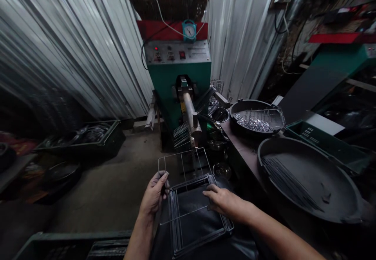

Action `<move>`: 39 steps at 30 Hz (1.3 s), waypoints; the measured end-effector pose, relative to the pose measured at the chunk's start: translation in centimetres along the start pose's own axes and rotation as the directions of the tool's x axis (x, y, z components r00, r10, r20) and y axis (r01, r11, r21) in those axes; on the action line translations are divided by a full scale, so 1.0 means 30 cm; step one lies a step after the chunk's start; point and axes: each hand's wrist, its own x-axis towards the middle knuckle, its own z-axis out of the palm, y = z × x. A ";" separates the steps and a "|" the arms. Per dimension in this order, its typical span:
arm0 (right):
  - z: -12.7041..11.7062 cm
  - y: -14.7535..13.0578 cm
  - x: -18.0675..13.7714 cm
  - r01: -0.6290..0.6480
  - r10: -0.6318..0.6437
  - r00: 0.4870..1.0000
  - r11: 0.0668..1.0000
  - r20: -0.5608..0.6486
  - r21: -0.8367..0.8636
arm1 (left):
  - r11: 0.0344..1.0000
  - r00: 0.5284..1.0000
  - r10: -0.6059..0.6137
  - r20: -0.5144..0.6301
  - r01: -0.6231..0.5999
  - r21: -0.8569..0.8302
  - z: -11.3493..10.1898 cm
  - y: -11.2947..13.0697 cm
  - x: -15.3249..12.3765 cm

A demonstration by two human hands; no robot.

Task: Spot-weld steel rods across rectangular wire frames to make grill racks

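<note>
A thin rectangular wire frame (182, 162) with a few inner wires is held up in front of me, its far edge near the machine's electrode. My left hand (155, 191) pinches its left side between thumb and fingers. At the frame's right side my right hand (221, 201) is closed, fingertips on the wire; the exact grip is partly hidden. Below it, a stack of similar wire frames (175, 224) lies on the dark cover (199, 228) over my lap. Ahead stands a green welding machine (164, 74) with a thick metal arm (190, 111) pointing toward me.
Thin wires (182, 134) hang beside the machine arm. To the right, a round pan (337, 181) holds dark rods, and another pan (243, 105) holds short wire pieces. Green crates stand at left (117, 138) and front left (38, 238). Corrugated metal wall (96, 37) rises behind.
</note>
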 end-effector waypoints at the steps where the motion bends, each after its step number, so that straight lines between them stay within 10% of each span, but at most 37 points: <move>1: -0.002 0.001 0.003 0.007 -0.007 1.000 1.000 0.000 -0.001 | 1.000 1.000 -0.003 0.002 0.003 0.005 -0.001 0.002 0.002; 24: 0.031 0.079 0.028 0.020 -0.020 1.000 0.999 0.004 -0.028 | 0.999 0.999 0.047 -0.023 -0.047 0.022 0.027 0.003 0.023; 29: -0.043 0.106 0.074 0.046 -0.065 0.962 0.996 -0.266 -0.078 | 0.996 0.994 0.090 -0.063 -0.091 -0.011 0.024 0.045 0.114; 34: -0.138 0.213 0.231 -0.051 0.226 0.758 0.956 -0.612 0.291 | 0.994 0.992 0.106 -0.064 -0.107 -0.011 0.033 0.103 0.228; 39: -0.184 0.306 0.448 -0.135 0.441 0.860 0.680 -0.256 0.720 | 0.991 0.991 0.113 -0.065 -0.118 -0.064 0.043 0.136 0.330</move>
